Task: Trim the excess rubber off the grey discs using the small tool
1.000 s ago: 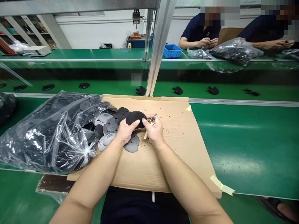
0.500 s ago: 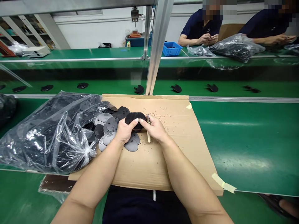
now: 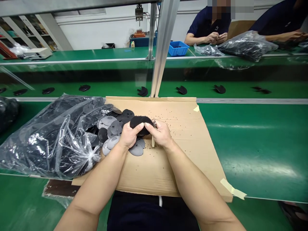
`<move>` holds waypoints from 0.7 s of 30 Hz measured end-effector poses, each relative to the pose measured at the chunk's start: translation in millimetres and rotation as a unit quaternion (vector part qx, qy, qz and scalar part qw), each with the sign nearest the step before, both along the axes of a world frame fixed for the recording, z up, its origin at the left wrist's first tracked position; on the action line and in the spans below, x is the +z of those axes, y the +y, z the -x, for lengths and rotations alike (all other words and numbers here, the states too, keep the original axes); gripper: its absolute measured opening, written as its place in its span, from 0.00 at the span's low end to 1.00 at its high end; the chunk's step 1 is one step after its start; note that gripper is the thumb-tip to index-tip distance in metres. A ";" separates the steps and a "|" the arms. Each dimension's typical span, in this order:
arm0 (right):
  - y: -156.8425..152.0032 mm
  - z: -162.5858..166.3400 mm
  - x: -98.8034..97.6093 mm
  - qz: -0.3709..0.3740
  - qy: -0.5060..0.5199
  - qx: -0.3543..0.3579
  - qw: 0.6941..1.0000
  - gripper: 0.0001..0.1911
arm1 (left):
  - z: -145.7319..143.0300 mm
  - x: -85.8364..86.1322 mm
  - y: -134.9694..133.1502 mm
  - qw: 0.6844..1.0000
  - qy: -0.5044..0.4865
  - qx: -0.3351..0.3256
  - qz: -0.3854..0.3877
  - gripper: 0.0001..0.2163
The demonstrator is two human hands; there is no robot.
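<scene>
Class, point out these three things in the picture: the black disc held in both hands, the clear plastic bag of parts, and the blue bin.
black disc (image 3: pixel 141 122), head view, upper face.
clear plastic bag (image 3: pixel 48 141), head view, crinkled side.
blue bin (image 3: pixel 178 49), head view, front wall.

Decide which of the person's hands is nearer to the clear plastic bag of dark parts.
Left. The left hand sits beside the bag's open mouth, over the spilled parts; the right hand lies farther away, over the cardboard.
</scene>
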State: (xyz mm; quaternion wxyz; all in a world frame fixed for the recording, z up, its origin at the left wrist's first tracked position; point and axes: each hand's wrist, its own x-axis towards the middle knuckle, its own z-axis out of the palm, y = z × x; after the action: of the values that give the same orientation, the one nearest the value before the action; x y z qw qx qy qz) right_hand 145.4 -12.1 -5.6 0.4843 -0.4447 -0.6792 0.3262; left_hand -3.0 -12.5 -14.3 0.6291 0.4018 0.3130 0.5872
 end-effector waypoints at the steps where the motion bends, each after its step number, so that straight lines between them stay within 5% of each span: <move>1: -0.9 1.9 0.6 -0.011 -0.009 -0.013 1.000 0.22 | -0.4 -0.2 0.7 1.000 -0.011 0.003 0.006 0.15; 5: -6.1 9.7 3.4 -0.045 -0.056 -0.065 0.995 0.18 | 2.1 -1.5 7.3 0.995 -0.071 -0.006 0.075 0.15; 12: -12.3 13.2 6.7 -0.119 0.006 0.007 0.993 0.12 | 14.4 5.7 11.0 0.965 -0.108 -0.084 0.224 0.09; 21: -9.9 11.4 6.8 -0.252 -0.062 -0.010 0.966 0.10 | 12.0 -0.1 6.3 0.964 -0.124 -0.120 0.201 0.23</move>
State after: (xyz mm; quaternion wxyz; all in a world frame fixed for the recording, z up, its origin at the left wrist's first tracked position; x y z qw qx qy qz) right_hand 134.0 -21.9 1.3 0.5403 -0.3348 -0.7638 0.1116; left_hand -15.1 -6.2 -14.4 0.7965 0.2258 0.2934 0.4781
